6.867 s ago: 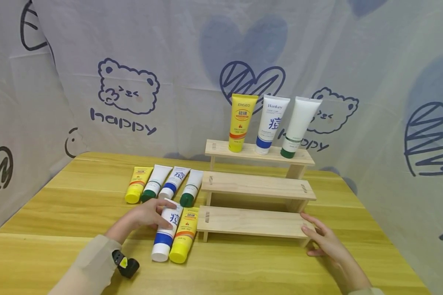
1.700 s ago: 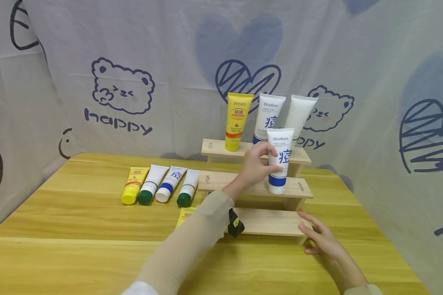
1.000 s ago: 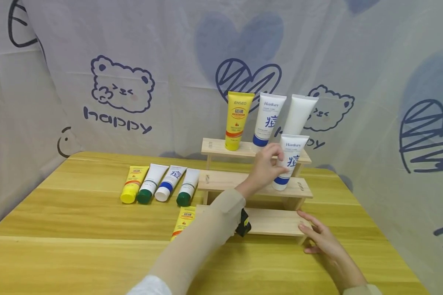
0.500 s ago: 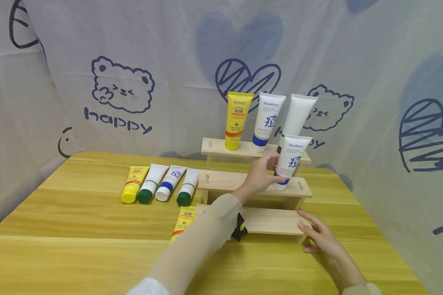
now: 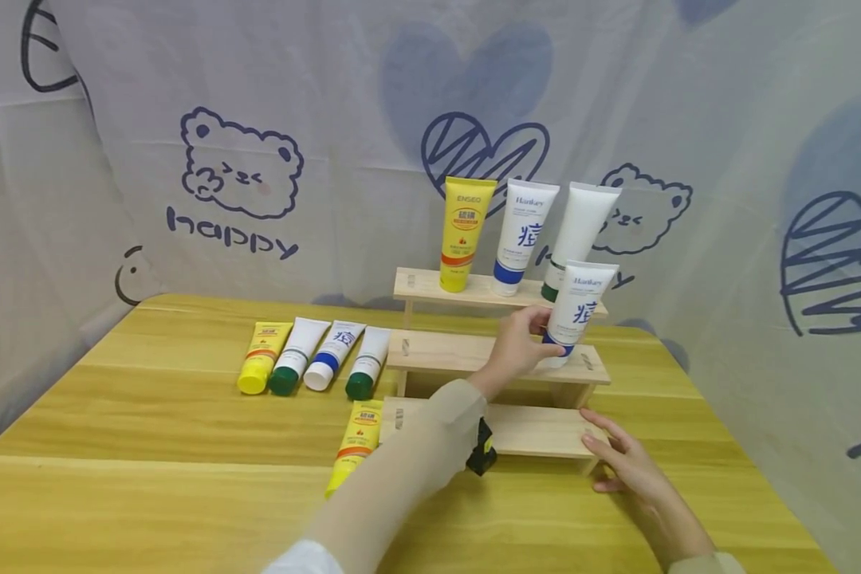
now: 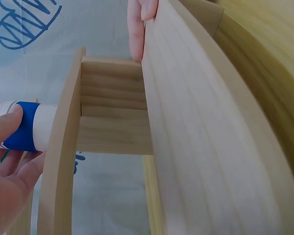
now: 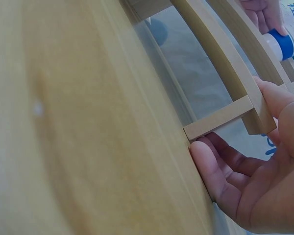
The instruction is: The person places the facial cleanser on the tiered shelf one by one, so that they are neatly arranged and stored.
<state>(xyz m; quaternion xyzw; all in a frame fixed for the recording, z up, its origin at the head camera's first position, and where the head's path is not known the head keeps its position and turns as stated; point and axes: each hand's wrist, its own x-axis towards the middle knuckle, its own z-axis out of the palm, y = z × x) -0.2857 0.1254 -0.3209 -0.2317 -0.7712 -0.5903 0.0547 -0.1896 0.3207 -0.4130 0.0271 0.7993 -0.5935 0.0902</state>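
Note:
In the head view my left hand (image 5: 516, 347) holds a white squeeze tube (image 5: 579, 307) with a blue band, thumb and fingers around its lower part. The tube is upright at the right end of the middle step (image 5: 473, 351) of a wooden display rack. In the left wrist view the white cap (image 6: 44, 128) meets the step's edge. My right hand (image 5: 631, 462) grips the right end of the bottom step (image 5: 538, 430), with digits on the board and by its leg (image 7: 220, 117).
On the top step stand a yellow tube (image 5: 466, 235), a white-and-blue tube (image 5: 524, 239) and a white tube with green cap (image 5: 581, 231). Several tubes lie left of the rack, among them a green-capped one (image 5: 368, 363). A yellow tube (image 5: 355, 446) lies nearer, partly behind my left sleeve.
My left hand has carried the white-and-blue tube from the table to the middle step, then shifted it right along the step, its grip sliding lower. The right hand has stayed at the rack.

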